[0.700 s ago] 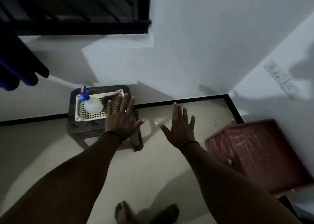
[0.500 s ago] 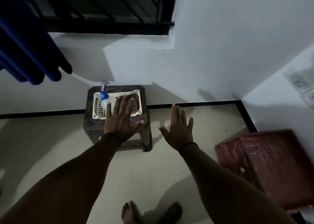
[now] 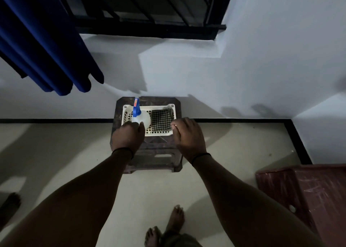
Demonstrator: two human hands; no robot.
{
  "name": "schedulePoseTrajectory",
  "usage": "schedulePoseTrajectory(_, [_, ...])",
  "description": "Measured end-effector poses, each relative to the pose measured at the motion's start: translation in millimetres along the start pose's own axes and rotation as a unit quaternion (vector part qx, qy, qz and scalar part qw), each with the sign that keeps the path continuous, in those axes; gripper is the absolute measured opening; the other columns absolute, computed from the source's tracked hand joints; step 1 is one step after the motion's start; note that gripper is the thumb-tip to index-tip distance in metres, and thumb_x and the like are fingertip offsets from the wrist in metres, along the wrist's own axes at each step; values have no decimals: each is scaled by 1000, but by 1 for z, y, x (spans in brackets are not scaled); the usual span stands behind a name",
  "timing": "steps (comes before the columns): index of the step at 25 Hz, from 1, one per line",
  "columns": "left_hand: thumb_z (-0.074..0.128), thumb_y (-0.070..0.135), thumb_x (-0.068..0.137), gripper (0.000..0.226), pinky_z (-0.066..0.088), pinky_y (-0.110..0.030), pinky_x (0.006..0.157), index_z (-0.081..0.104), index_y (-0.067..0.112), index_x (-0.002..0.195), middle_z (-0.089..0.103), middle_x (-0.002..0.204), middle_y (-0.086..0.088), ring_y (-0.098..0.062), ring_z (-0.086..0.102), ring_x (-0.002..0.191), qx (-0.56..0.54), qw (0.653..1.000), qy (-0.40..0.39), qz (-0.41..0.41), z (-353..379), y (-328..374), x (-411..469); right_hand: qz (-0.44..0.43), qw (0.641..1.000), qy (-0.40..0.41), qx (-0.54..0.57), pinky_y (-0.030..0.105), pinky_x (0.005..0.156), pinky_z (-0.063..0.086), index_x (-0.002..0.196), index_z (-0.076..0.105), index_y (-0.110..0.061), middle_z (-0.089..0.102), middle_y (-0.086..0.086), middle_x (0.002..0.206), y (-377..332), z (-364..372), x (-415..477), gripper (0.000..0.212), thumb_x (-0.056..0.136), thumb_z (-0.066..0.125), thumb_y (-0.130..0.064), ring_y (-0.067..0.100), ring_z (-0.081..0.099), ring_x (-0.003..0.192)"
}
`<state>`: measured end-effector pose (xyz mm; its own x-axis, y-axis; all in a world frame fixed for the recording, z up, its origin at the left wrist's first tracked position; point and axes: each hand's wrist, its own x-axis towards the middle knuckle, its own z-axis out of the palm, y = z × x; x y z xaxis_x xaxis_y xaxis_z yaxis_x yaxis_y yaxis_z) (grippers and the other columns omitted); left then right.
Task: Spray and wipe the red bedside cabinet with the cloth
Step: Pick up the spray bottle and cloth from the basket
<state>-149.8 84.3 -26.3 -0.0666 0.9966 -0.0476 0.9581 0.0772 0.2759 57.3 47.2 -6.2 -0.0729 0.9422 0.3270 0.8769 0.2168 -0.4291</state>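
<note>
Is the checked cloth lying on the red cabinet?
No, the checked cloth lies in the white basket, apart from the red cabinet.

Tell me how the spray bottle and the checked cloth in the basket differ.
The spray bottle is pale translucent plastic with a blue trigger head; the checked cloth is dark-and-light fabric, folded flat. The bottle sits in the basket's left half, the cloth in its right. Both are in the white basket on the brown stool.

No lettering can be read anywhere. The only label-like mark, a small red-and-orange sticker [image 3: 136, 102] on the blue trigger head of the spray bottle [image 3: 142, 116], is too small and blurred to make out.
</note>
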Motion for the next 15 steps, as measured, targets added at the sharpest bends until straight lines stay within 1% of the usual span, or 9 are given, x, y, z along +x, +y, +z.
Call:
schedulePoseTrajectory(2, [40,48,100,55,48,-28,54,63,12,65,59,60,-3,-22,56,53,-21,999,3,-30,-2,-2,13,-3,1000,-7,14,42,70,45,95,63,-12,60,8,90,-3,11,22,19,97,48,-23,29,54,82])
schedulePoseTrajectory(4, [41,56,98,56,50,-28,57,63,14,67,62,63,-3,-24,60,58,-36,998,-8,-53,8,-13,20,-11,999,-31,21,43,69,46,94,62,-11,60,9,89,-6,31,30,22,98,45,-24,29,54,81])
schedulePoseTrajectory(7, [52,59,93,44,49,-28,62,68,18,84,71,84,-3,-22,65,71,-83,992,-41,-92,48,-42,33,20,998,-59,33,43,66,48,88,63,-11,60,8,86,-4,78,33,25,97,45,-26,27,56,80])
schedulePoseTrajectory(9, [66,55,85,37,56,-34,72,64,23,102,71,102,-2,-23,67,88,-152,981,-43,-112,63,-52,41,64,996,-66,17,41,65,50,84,65,-12,62,7,84,-5,102,32,25,95,47,-25,27,58,78])
schedulePoseTrajectory(11, [75,56,73,60,58,-44,84,54,28,122,62,124,-2,-26,63,106,-197,975,-37,-97,78,-63,58,94,994,-60,3,32,67,49,81,66,-12,64,6,82,-6,129,36,17,93,56,-18,25,61,76])
schedulePoseTrajectory(12, [80,53,71,71,55,-44,94,51,27,129,57,133,-2,-26,59,116,-224,970,-35,-86,82,-66,67,104,992,-70,-9,22,67,41,83,68,-12,65,5,84,-8,139,39,12,91,60,-14,24,63,78])
schedulePoseTrajectory(13, [84,48,71,79,50,-40,102,49,23,137,53,140,-3,-25,53,124,-254,963,-37,-76,86,-66,76,117,989,-88,-34,17,67,30,88,68,-13,65,4,91,-10,145,45,10,93,59,-14,22,63,84])
schedulePoseTrajectory(14, [86,43,73,85,43,-34,107,45,19,143,50,144,-3,-22,48,129,-282,956,-44,-67,88,-64,85,135,982,-116,-56,18,68,24,97,68,-13,65,2,101,-7,154,50,14,96,54,-15,20,61,94])
schedulePoseTrajectory(15, [87,41,74,89,41,-32,109,42,17,147,48,146,-3,-19,45,132,-306,949,-51,-55,92,-63,95,152,976,-137,-75,20,71,23,105,66,-14,62,0,109,0,165,53,19,99,48,-16,18,57,104])
